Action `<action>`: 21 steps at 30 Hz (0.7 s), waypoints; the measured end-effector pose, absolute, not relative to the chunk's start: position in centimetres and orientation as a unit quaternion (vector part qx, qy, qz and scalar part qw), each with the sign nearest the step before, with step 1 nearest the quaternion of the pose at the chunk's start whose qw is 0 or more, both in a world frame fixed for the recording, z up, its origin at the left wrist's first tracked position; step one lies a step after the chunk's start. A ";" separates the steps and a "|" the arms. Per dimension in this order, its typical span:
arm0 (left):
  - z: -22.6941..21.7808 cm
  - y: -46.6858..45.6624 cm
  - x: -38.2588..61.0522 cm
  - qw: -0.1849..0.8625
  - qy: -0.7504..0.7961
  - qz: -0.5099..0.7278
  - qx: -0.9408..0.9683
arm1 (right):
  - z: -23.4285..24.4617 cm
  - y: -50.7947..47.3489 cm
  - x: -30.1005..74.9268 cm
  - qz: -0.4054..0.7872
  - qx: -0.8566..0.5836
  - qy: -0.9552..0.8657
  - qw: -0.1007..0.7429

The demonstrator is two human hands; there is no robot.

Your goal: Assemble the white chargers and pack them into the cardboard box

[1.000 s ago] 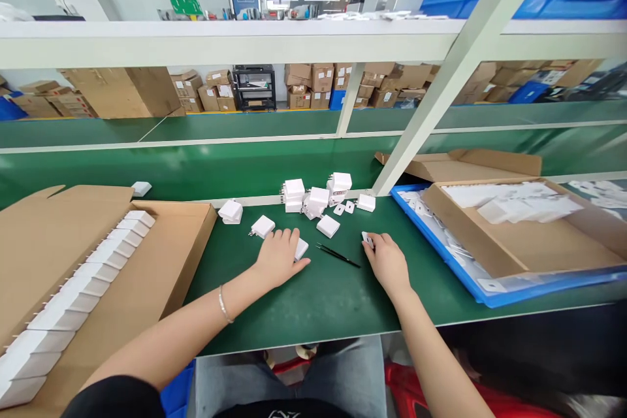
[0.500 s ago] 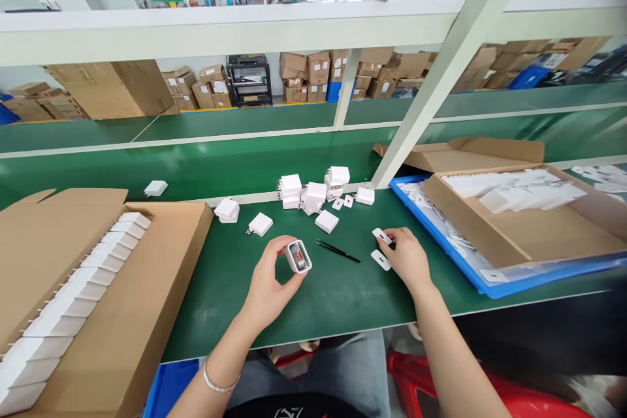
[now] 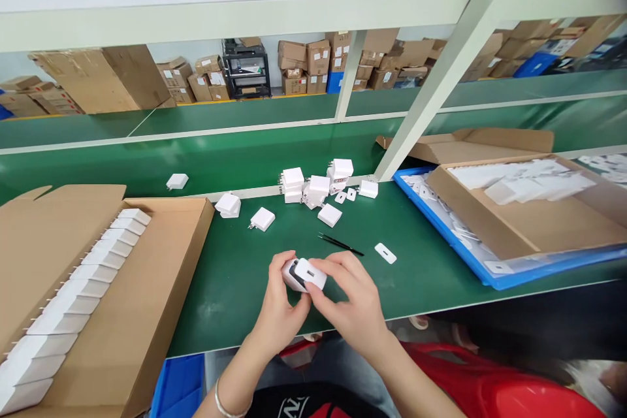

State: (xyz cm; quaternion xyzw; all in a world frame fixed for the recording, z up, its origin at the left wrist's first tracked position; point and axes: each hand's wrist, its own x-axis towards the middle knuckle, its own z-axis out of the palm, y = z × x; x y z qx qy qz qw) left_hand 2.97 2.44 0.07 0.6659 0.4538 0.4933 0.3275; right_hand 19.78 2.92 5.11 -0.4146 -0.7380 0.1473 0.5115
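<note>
Closest to the body, both hands meet over the front edge of the green counter (image 3: 274, 255). The left hand (image 3: 281, 310) has its grip clamped around a white charger body (image 3: 294, 274), and the right hand (image 3: 350, 304) pinches a small white cover plate (image 3: 309, 273) against the charger's end. Just beyond lie black tweezers (image 3: 340, 245) and a loose cover plate (image 3: 385, 253). To the left, a cardboard box (image 3: 147, 287) holds a row of finished chargers (image 3: 88, 274). Farther back sits a heap of chargers (image 3: 316, 191), and to the right a blue tray (image 3: 443, 232) carries another carton (image 3: 529, 228).
</note>
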 end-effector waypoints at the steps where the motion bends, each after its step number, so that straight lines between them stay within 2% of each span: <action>1: 0.3 2.3 2.9 0.333 0.454 0.485 0.669 | 5.2 2.7 19.2 0.137 -0.409 -0.741 0.515; 7: 1.0 2.1 2.6 0.441 0.403 0.519 0.612 | 4.5 2.8 18.1 0.094 -0.403 -0.746 0.522; 10: 0.9 3.0 3.5 0.440 0.449 0.565 0.534 | 3.9 2.8 17.9 0.097 -0.430 -0.744 0.502; 12: 0.7 3.5 4.2 0.423 0.469 0.587 0.506 | 3.2 2.8 17.8 0.182 -0.454 -0.728 0.480; 17: -0.1 3.3 5.8 0.381 0.481 0.585 0.530 | 0.8 3.4 17.4 0.489 -0.451 -0.570 0.482; 21: -0.2 3.3 6.2 0.315 0.453 0.539 0.637 | -0.5 3.7 17.6 0.538 -0.433 -0.535 0.486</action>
